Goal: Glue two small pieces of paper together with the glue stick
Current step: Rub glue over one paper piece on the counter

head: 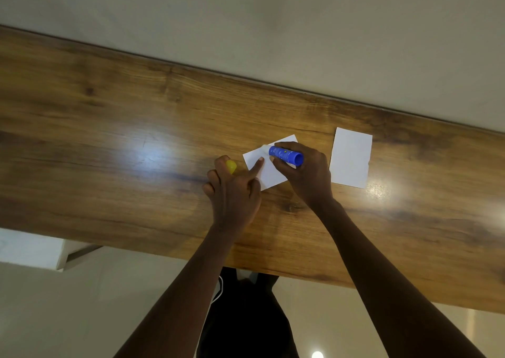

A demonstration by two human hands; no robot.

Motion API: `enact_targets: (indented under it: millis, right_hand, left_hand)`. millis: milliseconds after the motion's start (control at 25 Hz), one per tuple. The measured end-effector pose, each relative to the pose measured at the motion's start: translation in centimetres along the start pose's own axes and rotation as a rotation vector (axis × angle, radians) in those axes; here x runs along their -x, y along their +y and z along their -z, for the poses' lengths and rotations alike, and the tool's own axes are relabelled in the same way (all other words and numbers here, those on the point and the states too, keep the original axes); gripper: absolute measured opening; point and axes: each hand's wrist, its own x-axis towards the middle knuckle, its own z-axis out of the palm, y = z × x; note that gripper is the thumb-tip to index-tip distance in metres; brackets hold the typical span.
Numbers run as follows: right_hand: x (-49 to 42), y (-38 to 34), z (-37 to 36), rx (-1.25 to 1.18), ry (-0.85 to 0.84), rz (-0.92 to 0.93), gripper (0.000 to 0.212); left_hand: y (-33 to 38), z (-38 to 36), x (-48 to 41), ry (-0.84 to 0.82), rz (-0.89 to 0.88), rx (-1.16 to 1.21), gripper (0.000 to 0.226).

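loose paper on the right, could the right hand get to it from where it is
Probably yes: the loose paper lies flat just beside the right hand, nothing between, though that hand grips the glue stick.

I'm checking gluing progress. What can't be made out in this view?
Head view:
- Glue on the left paper: white on white, partly covered by the right hand and glue stick.
- Glue stick label: too small to read.
- Yellow cap: mostly hidden by curled fingers of the left hand.
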Motion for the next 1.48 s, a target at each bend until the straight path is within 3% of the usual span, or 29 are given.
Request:
enact_targets:
  millis: [480, 920, 1000, 1160, 1480]
  right_hand:
    - [-1.4, 1.6, 2.5, 0.043, 0.118, -0.054, 0.033]
    - [-1.7, 2.1, 3.2, 0.033, 0.127, -0.057, 0.032]
    - [-1.8, 2.1, 3.3, -0.024, 0.135, -0.078, 0.031]
    - [-1.4, 2.4, 4.0, -0.367, 0.267, -0.254, 0.03]
    - [-0.7, 3.1, 4.8, -0.4, 0.273, -0.289, 0.03]
  left_hand:
    - [0.2, 0.0, 0.0, 0.014, 0.019, 0.036, 0.035]
    - [0.6, 0.0, 0.2, 0.025, 0.032, 0.006, 0.034]
    - [0.7, 0.0, 0.2, 0.021, 0.04, 0.004, 0.034]
    - [1.1, 0.2, 0.2, 0.018, 0.038, 0.006, 0.035]
    - [1.9, 0.5, -0.5, 0.028, 0.052, -0.004, 0.033]
